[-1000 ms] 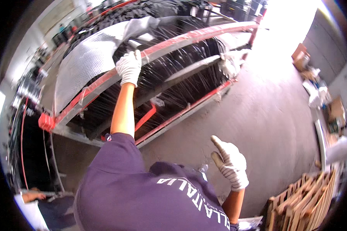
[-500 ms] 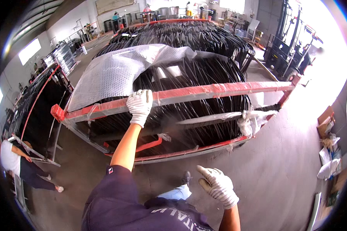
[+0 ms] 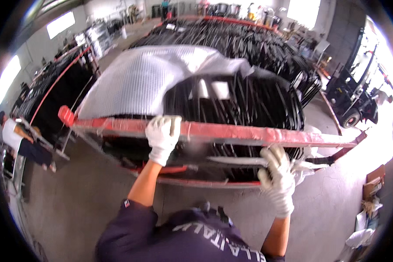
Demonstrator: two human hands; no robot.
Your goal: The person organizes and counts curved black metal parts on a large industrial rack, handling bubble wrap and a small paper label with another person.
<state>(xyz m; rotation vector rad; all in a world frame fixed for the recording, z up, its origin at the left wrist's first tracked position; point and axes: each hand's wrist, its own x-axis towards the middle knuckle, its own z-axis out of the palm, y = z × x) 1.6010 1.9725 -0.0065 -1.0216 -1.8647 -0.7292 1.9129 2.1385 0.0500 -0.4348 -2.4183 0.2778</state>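
- Grey concrete floor (image 3: 96, 187) of a workshop spreads below; at the far left a person in a white top (image 3: 13, 133) bends beside a rack.
- Left hand (image 3: 163, 137), in a white glove, is clenched over the red top bar (image 3: 231, 132) of a metal rack.
- White mesh sheet (image 3: 148, 81) drapes over black rods (image 3: 249, 98) stacked behind that bar.
- Right hand (image 3: 277, 179), gloved, grasps a grey bar (image 3: 236, 161) just below the red one.
- Forklift (image 3: 356, 98) stands at far right.
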